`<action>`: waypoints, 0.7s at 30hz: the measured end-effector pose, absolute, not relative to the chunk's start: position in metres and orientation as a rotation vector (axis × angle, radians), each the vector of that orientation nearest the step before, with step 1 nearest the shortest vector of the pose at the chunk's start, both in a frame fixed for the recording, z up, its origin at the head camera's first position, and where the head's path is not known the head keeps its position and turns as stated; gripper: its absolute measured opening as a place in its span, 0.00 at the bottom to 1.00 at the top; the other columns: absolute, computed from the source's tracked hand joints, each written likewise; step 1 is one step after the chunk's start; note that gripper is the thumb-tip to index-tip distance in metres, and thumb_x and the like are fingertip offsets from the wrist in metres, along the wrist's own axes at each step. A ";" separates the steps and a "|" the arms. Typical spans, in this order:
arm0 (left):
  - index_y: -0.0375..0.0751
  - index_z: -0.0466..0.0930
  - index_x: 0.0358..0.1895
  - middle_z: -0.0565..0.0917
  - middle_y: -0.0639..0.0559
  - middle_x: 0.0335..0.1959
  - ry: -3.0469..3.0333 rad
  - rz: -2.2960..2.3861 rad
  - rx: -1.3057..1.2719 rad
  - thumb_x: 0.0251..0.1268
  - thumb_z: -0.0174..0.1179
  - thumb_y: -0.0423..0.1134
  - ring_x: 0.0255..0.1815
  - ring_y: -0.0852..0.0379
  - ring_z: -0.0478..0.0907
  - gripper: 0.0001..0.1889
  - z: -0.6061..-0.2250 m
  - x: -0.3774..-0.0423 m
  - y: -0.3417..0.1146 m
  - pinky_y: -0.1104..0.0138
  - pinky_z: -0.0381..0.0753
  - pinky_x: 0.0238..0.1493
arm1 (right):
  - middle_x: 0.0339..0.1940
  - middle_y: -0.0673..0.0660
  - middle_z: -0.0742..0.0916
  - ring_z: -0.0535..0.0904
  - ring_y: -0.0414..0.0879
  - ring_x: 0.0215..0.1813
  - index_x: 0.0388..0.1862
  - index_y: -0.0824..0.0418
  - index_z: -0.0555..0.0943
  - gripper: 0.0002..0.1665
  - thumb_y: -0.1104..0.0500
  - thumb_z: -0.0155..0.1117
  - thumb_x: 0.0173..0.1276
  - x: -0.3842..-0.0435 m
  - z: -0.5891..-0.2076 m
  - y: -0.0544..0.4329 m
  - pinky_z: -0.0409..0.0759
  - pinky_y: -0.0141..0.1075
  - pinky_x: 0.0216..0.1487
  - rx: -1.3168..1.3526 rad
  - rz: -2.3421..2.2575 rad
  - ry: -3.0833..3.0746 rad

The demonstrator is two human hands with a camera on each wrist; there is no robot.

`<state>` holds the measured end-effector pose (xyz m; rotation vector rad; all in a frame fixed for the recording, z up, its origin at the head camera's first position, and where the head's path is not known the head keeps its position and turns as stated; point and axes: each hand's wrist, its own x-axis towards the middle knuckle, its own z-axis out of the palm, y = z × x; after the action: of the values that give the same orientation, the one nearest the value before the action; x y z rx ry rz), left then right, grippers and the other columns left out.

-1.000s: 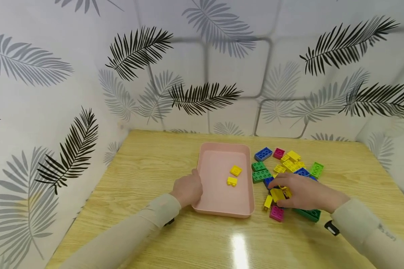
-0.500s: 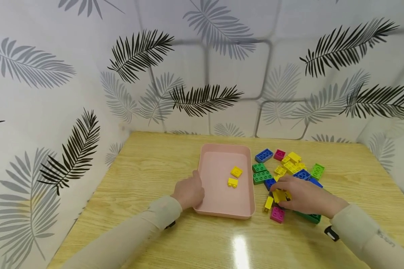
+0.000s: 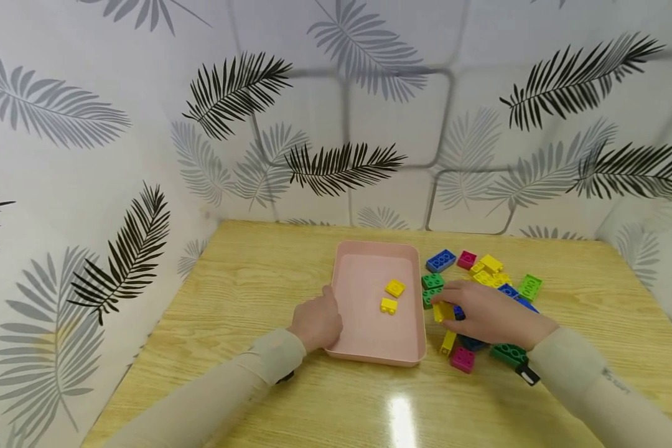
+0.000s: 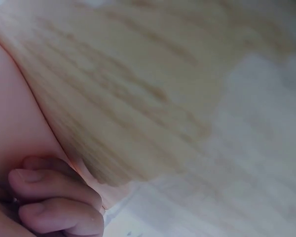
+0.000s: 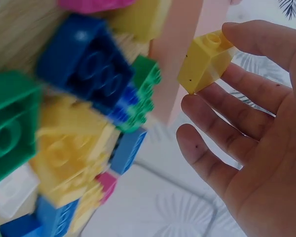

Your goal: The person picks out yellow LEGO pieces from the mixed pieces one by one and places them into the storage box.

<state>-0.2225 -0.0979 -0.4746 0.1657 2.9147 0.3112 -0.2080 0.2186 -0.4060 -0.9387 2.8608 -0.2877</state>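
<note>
My right hand pinches a yellow toy brick between thumb and fingertips. It holds the brick above the heap, just right of a shallow pink tray. Inside the tray lie two yellow bricks, one flat and one tipped with its studs to the front. My left hand grips the tray's left edge. In the left wrist view its fingers are curled close by the pink wall; the exact contact is partly hidden.
Right of the tray lies a loose heap: a blue brick, green bricks, a magenta brick, a lime brick and several yellow ones. A patterned backdrop rises behind the wooden table.
My right hand has lifted the yellow brick out of the heap and moved left, toward the tray. My left hand stays at the tray's edge.
</note>
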 end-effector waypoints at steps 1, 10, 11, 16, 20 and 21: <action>0.25 0.53 0.76 0.76 0.48 0.18 2.916 0.310 0.169 0.75 0.50 0.42 0.17 0.55 0.74 0.34 -0.474 -0.222 -0.098 0.61 0.74 0.20 | 0.57 0.52 0.85 0.81 0.49 0.57 0.60 0.55 0.83 0.25 0.49 0.71 0.66 -0.209 -0.406 0.214 0.81 0.48 0.57 -0.933 -0.284 2.858; 0.24 0.54 0.75 0.76 0.49 0.16 2.936 0.256 0.208 0.74 0.51 0.41 0.15 0.56 0.72 0.34 -0.473 -0.220 -0.099 0.61 0.73 0.19 | 0.65 0.56 0.82 0.77 0.56 0.66 0.63 0.52 0.82 0.25 0.49 0.70 0.68 -0.221 -0.402 0.169 0.77 0.52 0.63 -1.030 -0.241 2.787; 0.24 0.54 0.75 0.76 0.49 0.16 2.937 0.244 0.216 0.74 0.51 0.41 0.15 0.56 0.72 0.34 -0.472 -0.221 -0.098 0.61 0.73 0.19 | 0.65 0.56 0.82 0.77 0.56 0.66 0.62 0.52 0.82 0.25 0.49 0.70 0.68 -0.222 -0.402 0.165 0.77 0.52 0.63 -1.043 -0.231 2.777; 0.24 0.54 0.74 0.76 0.48 0.17 2.936 0.204 0.225 0.73 0.52 0.40 0.15 0.56 0.73 0.34 -0.470 -0.221 -0.097 0.61 0.74 0.19 | 0.60 0.54 0.85 0.78 0.53 0.63 0.59 0.53 0.84 0.23 0.52 0.72 0.66 -0.229 -0.403 0.147 0.78 0.49 0.62 -1.162 -0.187 2.736; 0.25 0.54 0.74 0.78 0.47 0.20 2.926 0.217 0.199 0.73 0.52 0.41 0.18 0.55 0.74 0.34 -0.471 -0.223 -0.097 0.60 0.76 0.22 | 0.55 0.52 0.85 0.79 0.49 0.56 0.57 0.54 0.84 0.21 0.54 0.73 0.65 -0.234 -0.403 0.134 0.81 0.44 0.59 -1.233 -0.181 2.707; 0.25 0.54 0.74 0.78 0.47 0.21 2.924 0.219 0.191 0.73 0.52 0.41 0.18 0.55 0.74 0.34 -0.471 -0.223 -0.096 0.60 0.76 0.23 | 0.55 0.53 0.85 0.79 0.49 0.56 0.57 0.54 0.84 0.21 0.55 0.73 0.65 -0.235 -0.403 0.131 0.81 0.44 0.59 -1.244 -0.182 2.698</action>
<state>-0.2230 -0.0964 -0.4711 0.1915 2.9241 0.2185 -0.2346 0.1314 -0.4030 -1.2440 2.6982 -0.1822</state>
